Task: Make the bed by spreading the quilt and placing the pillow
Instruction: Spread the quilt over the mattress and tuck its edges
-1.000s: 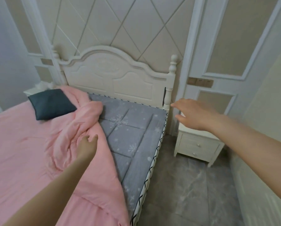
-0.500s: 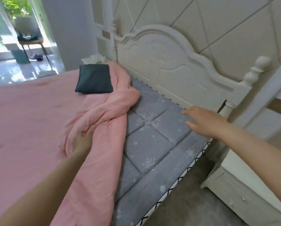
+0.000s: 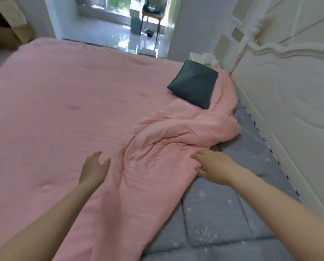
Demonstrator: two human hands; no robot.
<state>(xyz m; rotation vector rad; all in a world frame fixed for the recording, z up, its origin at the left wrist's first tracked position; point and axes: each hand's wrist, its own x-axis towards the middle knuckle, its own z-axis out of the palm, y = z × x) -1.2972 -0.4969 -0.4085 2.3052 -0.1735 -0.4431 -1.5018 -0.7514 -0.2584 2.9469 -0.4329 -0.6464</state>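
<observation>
Two bare arms outstretched, left hand [image 3: 94, 167] open above pink quilt [image 3: 72, 110], right hand [image 3: 216, 166] open-fingered at its rumpled edge

Between the left hand [image 3: 94, 167] and right hand [image 3: 214, 166] rises a bunched ridge of pink quilt [image 3: 168, 140], just ahead of both sets of fingertips. Left of the left fingers the quilt lies flat and open. Right of the right fingers, bare grey mattress [image 3: 219, 210] runs to the white headboard [image 3: 289, 102]. A dark pillow [image 3: 194, 83] sits well beyond.
</observation>
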